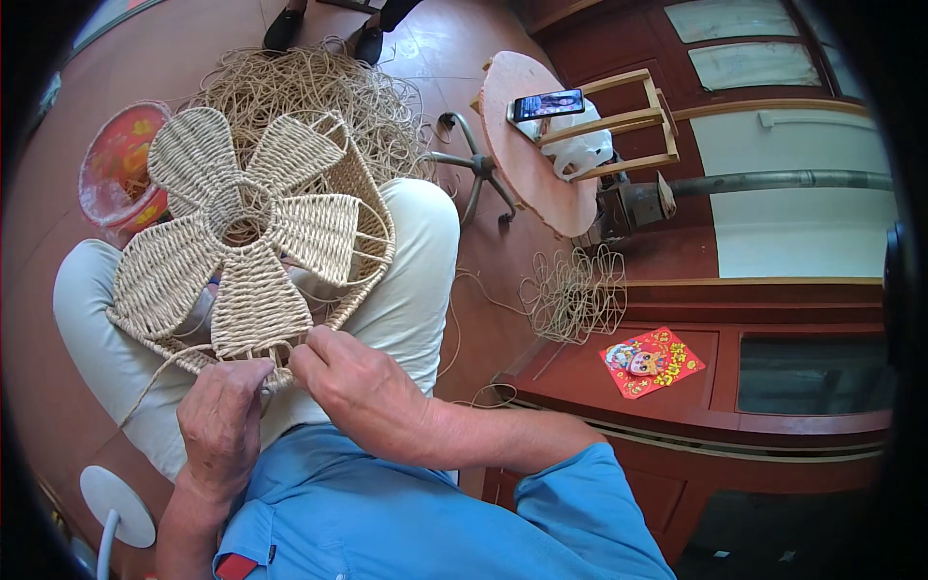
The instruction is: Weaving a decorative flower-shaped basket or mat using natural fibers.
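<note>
A flower-shaped basket of beige twisted cord lies across my lap. Broad woven petals surround a round hole, with a woven side wall behind them. Bare frame wires show at some petal ends. At the near rim, below the nearest petal, my left hand is closed, its fingertips pinching the edge. Just right of it my right hand is closed too, knuckles up, fingertips against the same rim; what they pinch is hidden. A loose strand of cord runs from the rim beside my left hand down over my left thigh.
A big heap of loose cord covers the floor ahead, by another person's shoes. A red patterned tub stands left. To the right are a wheeled chair base, a round tabletop with a phone, and a wire frame.
</note>
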Demonstrator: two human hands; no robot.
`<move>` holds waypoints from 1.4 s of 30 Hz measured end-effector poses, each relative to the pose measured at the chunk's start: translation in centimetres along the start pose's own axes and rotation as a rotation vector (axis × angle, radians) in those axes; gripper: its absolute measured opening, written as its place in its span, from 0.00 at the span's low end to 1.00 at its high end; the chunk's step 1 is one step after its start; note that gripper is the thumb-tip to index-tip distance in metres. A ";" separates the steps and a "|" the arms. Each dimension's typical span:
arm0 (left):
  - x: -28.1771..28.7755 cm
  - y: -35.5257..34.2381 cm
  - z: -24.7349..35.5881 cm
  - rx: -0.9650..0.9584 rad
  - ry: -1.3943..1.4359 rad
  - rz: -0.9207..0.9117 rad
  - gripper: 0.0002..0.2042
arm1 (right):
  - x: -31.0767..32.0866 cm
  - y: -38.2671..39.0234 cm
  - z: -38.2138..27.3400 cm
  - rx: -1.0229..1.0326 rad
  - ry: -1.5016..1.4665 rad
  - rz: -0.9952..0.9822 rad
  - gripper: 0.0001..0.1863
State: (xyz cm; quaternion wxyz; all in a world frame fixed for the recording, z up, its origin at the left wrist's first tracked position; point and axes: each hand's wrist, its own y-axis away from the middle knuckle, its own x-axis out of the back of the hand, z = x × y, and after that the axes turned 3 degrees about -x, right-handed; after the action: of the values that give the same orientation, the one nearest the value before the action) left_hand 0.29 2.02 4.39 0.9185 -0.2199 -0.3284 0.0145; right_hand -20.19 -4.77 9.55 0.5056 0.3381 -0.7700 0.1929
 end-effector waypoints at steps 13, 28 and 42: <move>-0.6 0.5 -0.3 0.009 0.013 0.020 0.17 | -2.9 1.9 0.2 -0.172 -0.356 0.204 0.10; -0.2 1.4 -0.4 0.156 0.194 0.059 0.17 | -1.4 -0.1 0.4 -0.282 -0.500 0.033 0.08; 1.2 2.8 1.4 0.529 0.365 0.048 0.14 | -4.7 0.3 2.9 0.029 -0.263 0.265 0.08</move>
State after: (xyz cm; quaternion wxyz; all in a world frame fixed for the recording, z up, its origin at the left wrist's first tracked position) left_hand 0.72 5.33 4.84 0.9869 0.0198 -0.1377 0.0815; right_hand -21.10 -4.86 4.10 0.3660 0.2631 -0.8644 0.2229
